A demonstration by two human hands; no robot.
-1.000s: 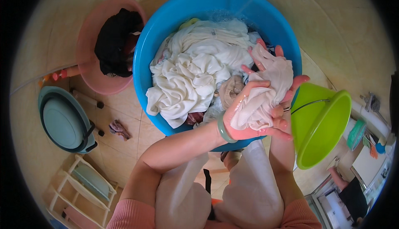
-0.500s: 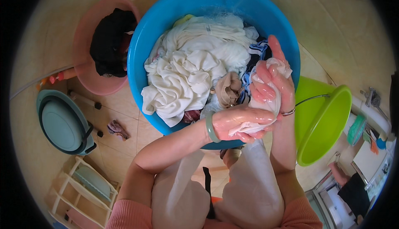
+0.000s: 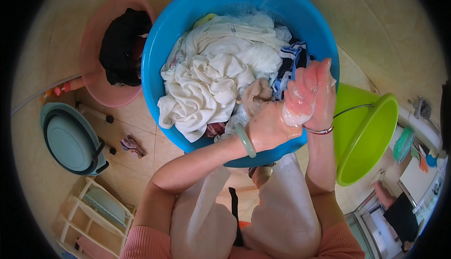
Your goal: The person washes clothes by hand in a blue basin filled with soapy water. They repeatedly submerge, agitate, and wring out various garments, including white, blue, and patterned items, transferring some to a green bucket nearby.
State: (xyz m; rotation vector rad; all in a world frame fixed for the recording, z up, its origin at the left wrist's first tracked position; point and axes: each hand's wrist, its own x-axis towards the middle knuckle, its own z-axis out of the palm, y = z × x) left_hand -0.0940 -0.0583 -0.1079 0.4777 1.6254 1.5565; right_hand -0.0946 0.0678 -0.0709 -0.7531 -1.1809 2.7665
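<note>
A wet, soapy white cloth (image 3: 297, 117) is bunched between my hands above the near right side of a big blue tub (image 3: 157, 38). My right hand (image 3: 311, 94) is closed round it, fingers wet and curled over. My left hand (image 3: 272, 123), below a pale green bangle, grips its lower end; its fingertips are hidden. Most of the cloth is covered by the hands. In the tub lie white garments (image 3: 202, 90), a beige cloth (image 3: 256, 94), and a dark piece with blue and white stripes (image 3: 293, 59). Water splashes at the far side.
A lime green bucket (image 3: 366, 141) leans at the right of the tub. At the left stand a pink basin (image 3: 89, 47) with black clothing (image 3: 122, 47) and folded teal basins (image 3: 70, 141). A small crumpled cloth (image 3: 133, 146) lies on the tiled floor, near a cream rack (image 3: 70, 212).
My hands have drawn together and turned, squeezing the white cloth into a smaller bunch. The left hand has rolled over and moved slightly up; the right fingers have curled further over the cloth.
</note>
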